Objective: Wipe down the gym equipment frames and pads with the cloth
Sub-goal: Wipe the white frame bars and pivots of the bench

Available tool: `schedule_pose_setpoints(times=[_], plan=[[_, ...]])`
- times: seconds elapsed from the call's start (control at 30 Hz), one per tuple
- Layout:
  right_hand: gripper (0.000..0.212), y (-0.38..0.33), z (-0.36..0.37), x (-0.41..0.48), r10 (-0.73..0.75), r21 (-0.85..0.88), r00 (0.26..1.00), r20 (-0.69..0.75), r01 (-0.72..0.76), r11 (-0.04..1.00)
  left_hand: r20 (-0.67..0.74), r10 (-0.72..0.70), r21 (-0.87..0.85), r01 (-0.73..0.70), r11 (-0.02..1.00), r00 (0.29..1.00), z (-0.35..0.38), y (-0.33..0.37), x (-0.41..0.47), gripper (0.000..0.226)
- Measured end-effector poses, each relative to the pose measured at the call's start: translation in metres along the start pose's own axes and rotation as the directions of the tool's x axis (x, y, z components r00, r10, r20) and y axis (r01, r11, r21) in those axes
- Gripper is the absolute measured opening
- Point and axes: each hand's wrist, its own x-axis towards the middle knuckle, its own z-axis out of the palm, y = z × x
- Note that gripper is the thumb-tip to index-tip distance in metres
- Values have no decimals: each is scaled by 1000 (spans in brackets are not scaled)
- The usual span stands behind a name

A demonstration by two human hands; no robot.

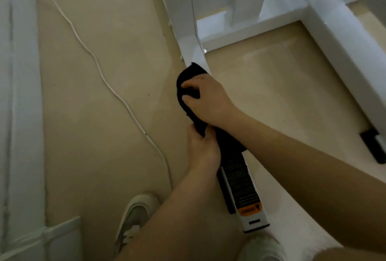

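Your one black cloth (188, 75) lies on the white frame bar (196, 54), low by the floor (271, 93). Both of your two grips hold it. The right grip (206, 98) curls over its top, and the left grip (203, 146) pinches its lower end.

Glossy beige floor (94, 156) all around. A flat white metal frame bar (195, 54) lies on it and runs toward the camera, its near end carrying a black-and-orange warning label (243, 183). A second white bar (338, 52) sits to the right, tipped with a black rubber end cap (373, 146). A thin white cable (125, 104) snakes across the left side, ending near a pale sneaker (135, 214).
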Motion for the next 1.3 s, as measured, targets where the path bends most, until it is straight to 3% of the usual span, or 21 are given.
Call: schedule_pose_setpoints(times=[0.07,0.17,0.23,0.3,0.4,0.47,0.57,0.6,0.73,0.8,0.93,1.0,1.13,1.23,1.3], plan=[[39,-1,-4,14,-97,-81,985,141,109,991,-88,7,70,0,998,996,2,-2,21,16],[48,21,-12,23,-69,-555,954,293,229,800,-220,46,171,-8,985,974,-12,8,82,21],[46,33,-16,23,-155,-678,961,228,271,683,-254,116,298,-36,954,960,-24,17,113,33],[45,35,-16,25,-192,-685,971,139,234,689,-256,177,92,-159,983,950,-22,30,118,32],[50,32,-7,15,-154,-534,988,-9,125,836,15,105,-280,-97,955,994,-1,42,108,43],[50,31,-5,-3,-102,-375,994,-34,82,924,147,83,-277,-39,960,986,12,43,107,59],[49,34,-19,-19,111,-112,993,-33,-114,987,108,88,-199,-65,978,990,19,34,97,66],[49,35,-22,-20,165,-62,986,-29,-167,984,98,115,-180,-96,979,988,20,26,85,60],[76,43,-17,-20,213,-201,971,110,-188,961,127,151,-253,-115,961,980,21,-31,18,47],[78,44,-8,-29,242,-117,951,190,-223,968,95,122,-236,-96,967,988,22,-62,-20,41],[77,42,1,-60,250,77,950,190,-268,960,37,-17,-144,22,989,999,19,-94,-82,58],[73,47,2,-81,257,145,949,179,-284,948,24,-10,-135,13,991,1000,18,-89,-78,57],[56,53,0,-105,234,353,966,114,-259,899,34,173,-84,-169,982,984,24,-36,10,46],[53,52,-2,-91,256,408,961,107,-277,870,71,165,-138,-154,978,984,25,2,57,55],[48,48,-4,-75,273,457,953,128,-301,837,70,161,-166,-147,975,985,24,-14,45,62]])
